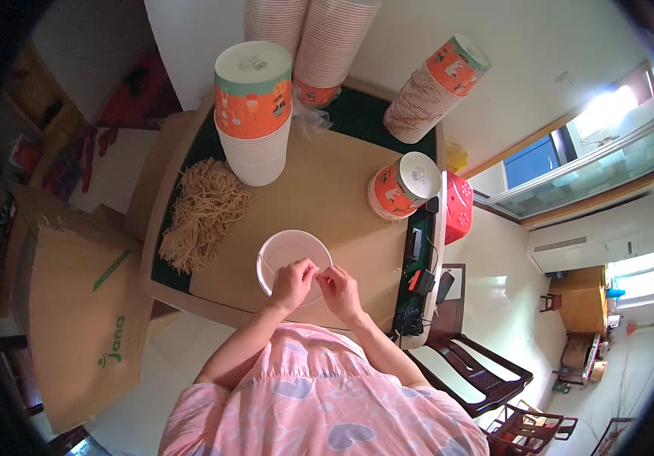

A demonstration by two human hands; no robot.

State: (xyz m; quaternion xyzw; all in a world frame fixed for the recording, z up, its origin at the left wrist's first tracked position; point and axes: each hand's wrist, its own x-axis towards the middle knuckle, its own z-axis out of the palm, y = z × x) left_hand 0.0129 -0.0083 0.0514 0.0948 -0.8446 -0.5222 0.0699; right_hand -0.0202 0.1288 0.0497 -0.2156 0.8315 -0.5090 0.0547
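Observation:
A white paper tub (290, 245) stands with its mouth up at the near edge of the cardboard sheet, and a thin pale strand shows at the left of its opening. Over the near right part of its rim, my left hand (295, 284) and my right hand (339, 292) meet with fingertips pinched together. What lies between the fingers is too small to make out. To the left is a loose heap of tan cords (204, 214). Behind it rises a stack of upturned paper tubs (253, 114), the outermost printed orange and green.
More tub stacks stand at the right (404, 186) and far right (437, 87); tall plastic-wrapped stacks (336, 45) are at the back. Black devices and cables (414, 304) line the table's right edge. A large cardboard box (84, 304) stands left; a dark wooden chair (479, 372) stands right.

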